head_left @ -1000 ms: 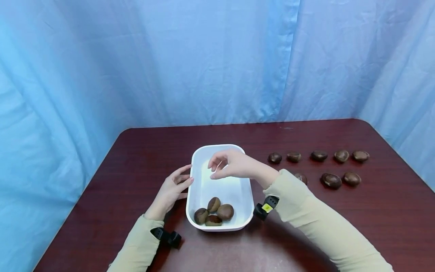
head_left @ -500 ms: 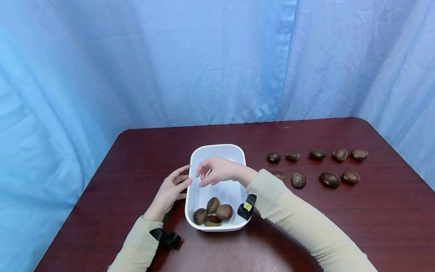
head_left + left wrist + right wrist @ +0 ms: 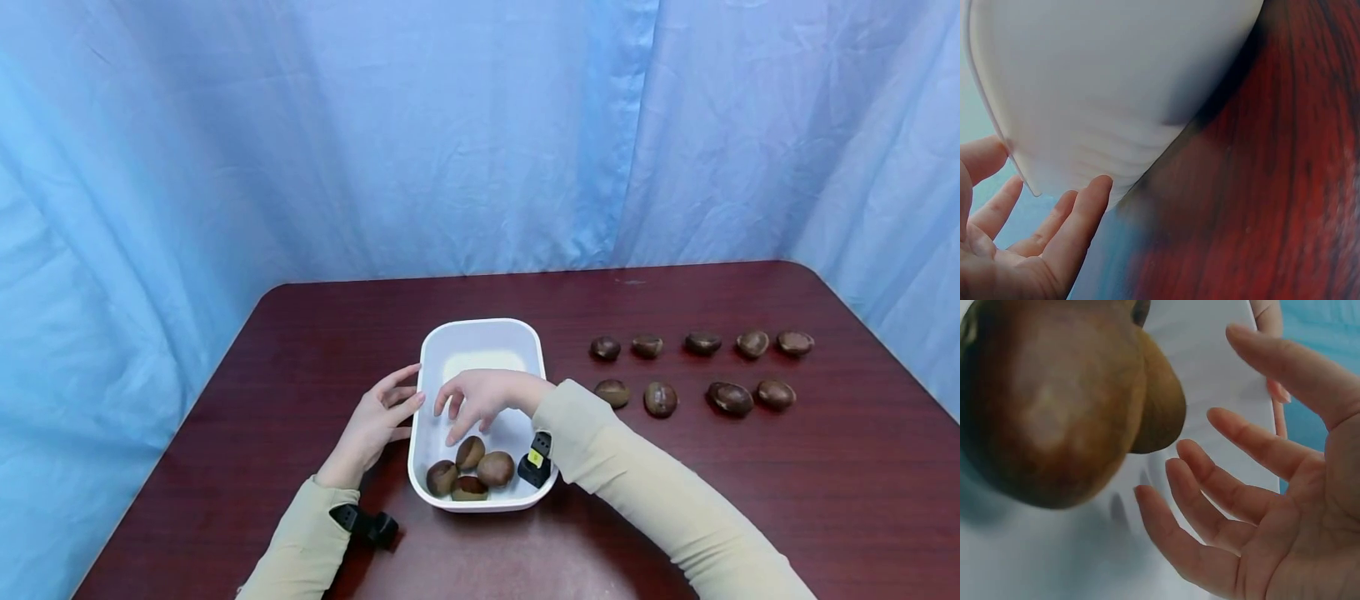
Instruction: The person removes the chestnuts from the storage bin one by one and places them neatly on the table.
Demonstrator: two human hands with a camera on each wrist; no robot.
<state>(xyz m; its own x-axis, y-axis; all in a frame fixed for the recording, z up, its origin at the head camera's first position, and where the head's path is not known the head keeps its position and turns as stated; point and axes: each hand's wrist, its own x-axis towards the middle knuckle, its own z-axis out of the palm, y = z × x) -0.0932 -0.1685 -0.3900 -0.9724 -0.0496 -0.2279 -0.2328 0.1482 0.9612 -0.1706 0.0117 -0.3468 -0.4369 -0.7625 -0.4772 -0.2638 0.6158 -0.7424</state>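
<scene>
A white rectangular container (image 3: 551,417) stands on the table with several brown chestnuts (image 3: 496,469) grouped at its near end. My left hand (image 3: 378,423) is at the container's left side, fingertips at the rim and outer wall, as the left wrist view shows with its fingers (image 3: 1079,231) spread. My right hand (image 3: 483,398) reaches over the container just beyond the chestnuts, its fingers parted and holding nothing. In the right wrist view a large chestnut (image 3: 1054,400) fills the left side, apart from the right hand's fingertips (image 3: 1175,472).
More chestnuts (image 3: 731,398) lie in two rough rows on the right of the dark red table (image 3: 337,333). Behind the table hangs a blue curtain (image 3: 465,142). A black wrist device (image 3: 534,468) on the right arm overlaps the container's near right corner.
My right hand has moved left and toward the chestnuts in the container, and its fingers have spread. Its sleeve now uncovers two chestnuts on the table. The left hand stays in place.
</scene>
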